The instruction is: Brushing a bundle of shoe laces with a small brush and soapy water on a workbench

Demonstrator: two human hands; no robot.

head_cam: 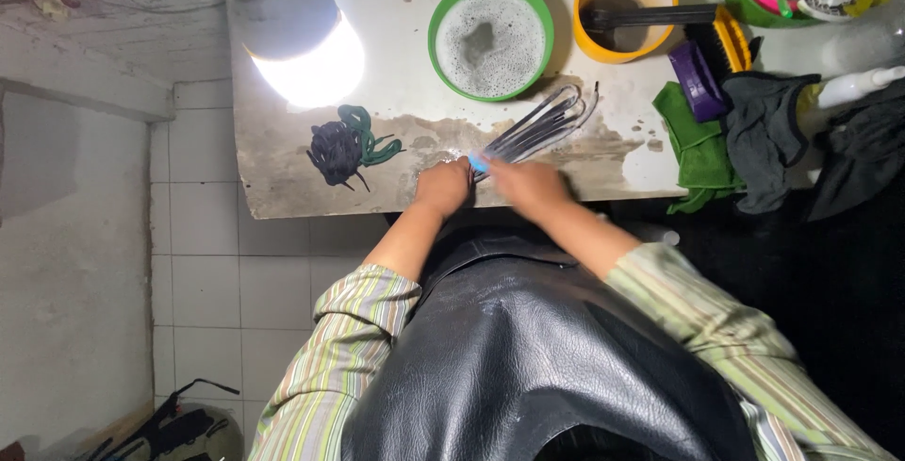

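Nearest the camera: a black apron (528, 357) and striped sleeves (349, 329). At the table's (283, 188) near edge, the left hand (445, 188) is closed, pressing down one end of a bundle of dark laces (542, 126). The right hand (528, 183) is closed around a small blue brush (479, 163), touching the laces. The laces fan away across the wet tabletop. To the left lies a tangled heap of dark and green laces (344, 145). Beyond stand a green bowl (490, 37) of foamy water and a yellow bowl (625, 8).
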